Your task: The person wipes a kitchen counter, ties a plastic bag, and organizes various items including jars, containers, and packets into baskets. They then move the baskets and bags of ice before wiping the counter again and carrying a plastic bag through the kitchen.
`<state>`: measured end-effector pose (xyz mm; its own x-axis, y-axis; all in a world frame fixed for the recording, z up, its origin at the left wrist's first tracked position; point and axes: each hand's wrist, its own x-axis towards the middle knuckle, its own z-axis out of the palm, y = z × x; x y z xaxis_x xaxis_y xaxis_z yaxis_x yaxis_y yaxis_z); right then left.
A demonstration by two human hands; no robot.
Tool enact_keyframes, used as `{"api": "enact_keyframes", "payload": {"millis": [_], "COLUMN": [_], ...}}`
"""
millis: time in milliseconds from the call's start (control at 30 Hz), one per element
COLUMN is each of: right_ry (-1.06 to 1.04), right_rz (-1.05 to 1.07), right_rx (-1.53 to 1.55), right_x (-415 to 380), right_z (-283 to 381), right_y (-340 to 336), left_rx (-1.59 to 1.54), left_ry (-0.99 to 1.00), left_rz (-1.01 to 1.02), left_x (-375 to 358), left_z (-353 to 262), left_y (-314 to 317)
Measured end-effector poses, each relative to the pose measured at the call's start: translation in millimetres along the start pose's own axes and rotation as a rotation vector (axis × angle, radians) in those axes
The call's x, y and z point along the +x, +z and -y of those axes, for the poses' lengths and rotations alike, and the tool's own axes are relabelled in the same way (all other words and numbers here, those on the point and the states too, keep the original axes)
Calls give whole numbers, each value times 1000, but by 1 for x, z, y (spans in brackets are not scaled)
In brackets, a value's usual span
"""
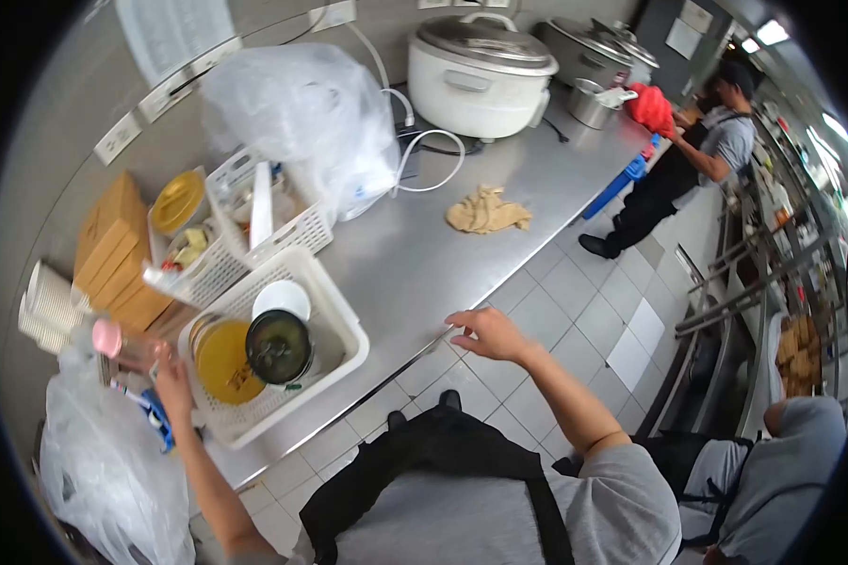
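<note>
My left hand [171,384] is at the left, closed around the near end of a clear bottle [137,352] with a pink cap, beside a white basket [353,344]. In that basket are a container of yellow liquid [219,353], a dark round container [280,347] with dark green contents and a white round lid [285,298]. My right hand [488,333] hovers by the counter's front edge, fingers apart and slightly curled, holding nothing. A crumpled tan cloth [488,210] lies on the counter beyond it.
White baskets [283,221], a plastic bag [301,113] and a large cooker [481,80] line the counter's back. Brown boxes [122,250] and stacked cups [52,306] stand left. One person [721,141] handles a red bag [650,108]; another [782,480] is close at my right.
</note>
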<state>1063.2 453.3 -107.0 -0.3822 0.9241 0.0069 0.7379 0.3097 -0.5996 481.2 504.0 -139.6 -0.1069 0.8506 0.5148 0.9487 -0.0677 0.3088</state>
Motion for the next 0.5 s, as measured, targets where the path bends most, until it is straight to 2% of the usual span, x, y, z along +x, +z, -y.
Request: {"api": "enact_keyframes", "payload": {"millis": [33, 100, 167, 233, 300, 333, 400, 500], "right_ry": [34, 87, 129, 157, 149, 141, 137, 172], "right_rz": [-23, -72, -110, -138, -191, -214, -251, -341], "right_rx": [-8, -16, -29, -27, -5, 7, 38, 13], "right_x": [-1, -3, -2, -1, 8, 14, 37, 82], "right_z": [-10, -36, -57, -78, -110, -129, -171, -231], "right_y": [-11, -32, -58, -86, -112, -125, -156, -200], "left_rx": [28, -460, -395, -259, 231, 121, 31, -297], "left_ry": [212, -515, -599, -571, -151, -356, -297, -165], "left_rz": [-63, 356, 315, 62, -74, -133, -294, -431], "left_x": [2, 8, 6, -6, -8, -4, -7, 4], "left_z": [26, -15, -23, -20, -29, -91, -154, -269], "left_y": [3, -52, -84, -105, -133, -143, -143, -102]}}
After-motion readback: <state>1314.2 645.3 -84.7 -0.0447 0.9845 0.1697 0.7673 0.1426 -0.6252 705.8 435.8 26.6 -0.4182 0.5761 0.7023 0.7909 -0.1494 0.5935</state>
